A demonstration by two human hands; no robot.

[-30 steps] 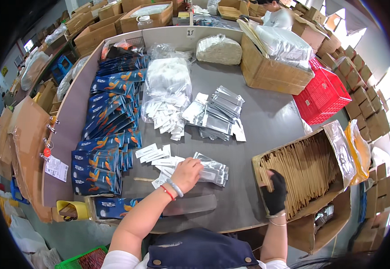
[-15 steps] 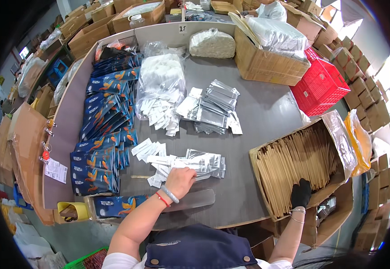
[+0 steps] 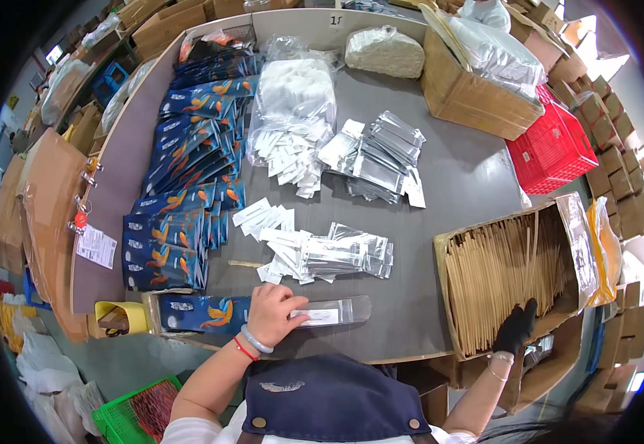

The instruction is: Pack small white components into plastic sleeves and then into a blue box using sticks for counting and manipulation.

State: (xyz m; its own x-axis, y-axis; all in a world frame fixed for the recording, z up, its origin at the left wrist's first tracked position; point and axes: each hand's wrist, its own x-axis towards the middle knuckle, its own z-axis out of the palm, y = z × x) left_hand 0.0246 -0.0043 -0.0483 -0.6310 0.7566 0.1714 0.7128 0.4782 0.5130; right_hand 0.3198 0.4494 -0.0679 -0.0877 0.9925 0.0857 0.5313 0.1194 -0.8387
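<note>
My bare left hand [image 3: 274, 314] is closed on a small white packet [image 3: 318, 317] at the table's near edge. The packet lies over a clear plastic sleeve [image 3: 357, 309], beside a blue printed pouch [image 3: 207, 314]. My right hand [image 3: 514, 329], in a black glove, reaches into a cardboard box of thin wooden sticks [image 3: 484, 281]. Its fingertips pinch the lower end of one stick [image 3: 532, 248] that stands out from the rows. Beyond my left hand lie loose white packets [image 3: 285, 255] and silvery clear packets [image 3: 348, 255].
Stacks of blue pouches [image 3: 166, 251] line the left panel. Farther back are a plastic bag of white packets [image 3: 292, 96], a pile of silvery packets [image 3: 388, 159] and a wrapped white bundle [image 3: 385, 52]. A cardboard box [image 3: 477, 96] and a red crate [image 3: 555, 148] stand at the right.
My left hand has come from the packet pile down to the clear sleeve with a white packet. At my right fingertips, one stick now stands out from the rows. The view has shifted.
</note>
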